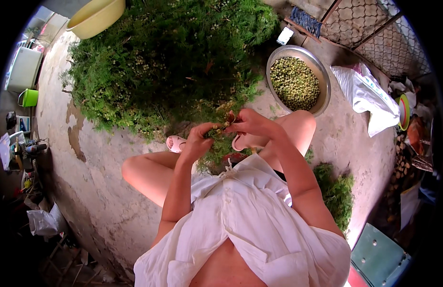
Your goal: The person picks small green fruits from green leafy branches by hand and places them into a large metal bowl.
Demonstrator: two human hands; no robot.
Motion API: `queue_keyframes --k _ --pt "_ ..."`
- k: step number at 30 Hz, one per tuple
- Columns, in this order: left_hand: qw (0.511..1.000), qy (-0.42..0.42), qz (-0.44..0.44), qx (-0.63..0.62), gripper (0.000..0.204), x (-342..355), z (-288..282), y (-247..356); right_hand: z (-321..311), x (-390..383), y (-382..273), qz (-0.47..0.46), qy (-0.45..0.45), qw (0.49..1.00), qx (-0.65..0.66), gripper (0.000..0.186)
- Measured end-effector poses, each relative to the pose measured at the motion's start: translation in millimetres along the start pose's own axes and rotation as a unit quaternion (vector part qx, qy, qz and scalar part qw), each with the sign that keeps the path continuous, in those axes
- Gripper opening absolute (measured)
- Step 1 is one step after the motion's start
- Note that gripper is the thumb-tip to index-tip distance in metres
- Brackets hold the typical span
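Between my knees, my left hand [201,138] is closed round a green feathery sprig [215,132] with small pale round fruits on it. My right hand [250,123] meets it from the right, its fingers pinched at the fruits near the top of the sprig; what exactly sits between those fingertips is too small to make out. Beyond my hands spreads a large heap of the same green branches [150,62], dotted with pale fruits. To the right of the heap stands a wide metal basin [324,71] holding many small yellow-green fruits [294,82].
A yellow tub [95,19] stands at the heap's far left. White sacks [367,93] lie right of the basin, below a lattice gate [369,28]. More greenery [334,191] lies by my right side, near a green board [378,256]. A green bucket [28,98] stands far left.
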State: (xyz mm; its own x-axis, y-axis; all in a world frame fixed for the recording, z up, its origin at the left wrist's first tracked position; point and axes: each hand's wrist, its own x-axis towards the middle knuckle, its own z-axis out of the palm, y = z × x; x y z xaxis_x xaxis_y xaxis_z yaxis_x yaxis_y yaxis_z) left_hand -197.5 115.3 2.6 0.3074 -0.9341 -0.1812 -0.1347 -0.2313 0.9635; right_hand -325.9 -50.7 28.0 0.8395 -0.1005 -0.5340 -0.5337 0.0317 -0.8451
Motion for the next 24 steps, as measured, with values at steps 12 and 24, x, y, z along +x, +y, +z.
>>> queue_keyframes --k 12,24 --pt "0.983 0.066 0.011 -0.172 0.041 -6.7 -16.2 9.2 -26.2 -13.2 1.2 -0.059 0.138 0.977 0.152 0.016" --pt "0.877 0.149 -0.096 -0.446 0.033 -12.2 -46.4 0.0 -126.8 -36.1 49.8 -0.170 0.618 0.600 -0.479 0.034"
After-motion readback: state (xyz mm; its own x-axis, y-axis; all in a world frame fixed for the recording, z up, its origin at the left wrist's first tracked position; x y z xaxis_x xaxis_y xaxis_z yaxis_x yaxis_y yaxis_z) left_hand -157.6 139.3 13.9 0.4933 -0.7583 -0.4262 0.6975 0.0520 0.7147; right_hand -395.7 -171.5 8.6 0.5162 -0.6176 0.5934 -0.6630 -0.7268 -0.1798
